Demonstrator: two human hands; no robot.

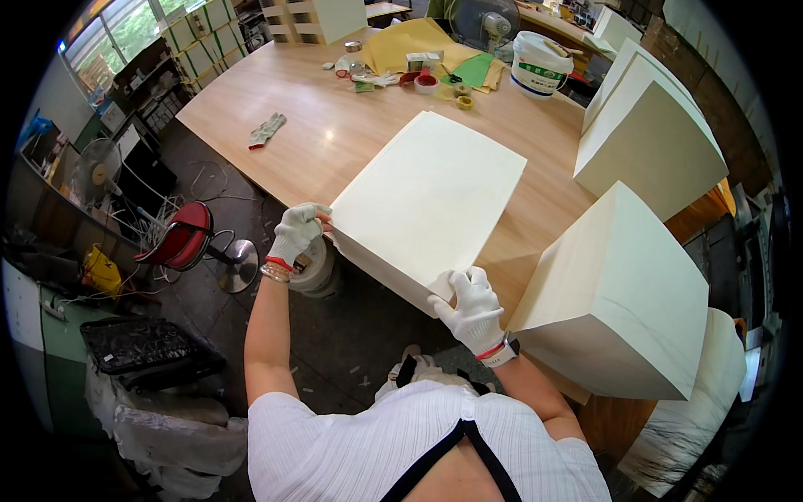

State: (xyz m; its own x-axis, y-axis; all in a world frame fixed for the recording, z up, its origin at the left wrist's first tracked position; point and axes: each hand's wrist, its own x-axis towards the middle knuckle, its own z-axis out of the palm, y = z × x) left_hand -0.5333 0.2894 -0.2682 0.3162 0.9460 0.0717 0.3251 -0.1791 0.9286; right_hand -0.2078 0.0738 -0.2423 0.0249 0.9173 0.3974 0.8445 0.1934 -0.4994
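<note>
A thick stack of large white sheets (435,192) lies at the near edge of the wooden table, its top layers slightly out of line at the far corner. My left hand (299,230), in a white knitted glove with bare fingertips, grips the stack's left corner. At the near right corner, my right hand (471,309), also gloved, holds the edge between thumb and fingers. Part of each hand's fingers is hidden, so I cannot tell how many sheets they hold.
Two more tall white stacks (619,293) stand to the right. A loose glove (268,131) lies on the table (309,167). Farther back are tape rolls (427,82), scissors, yellow paper (410,46) and a white bucket (539,65). A red stool (186,236) stands at the left.
</note>
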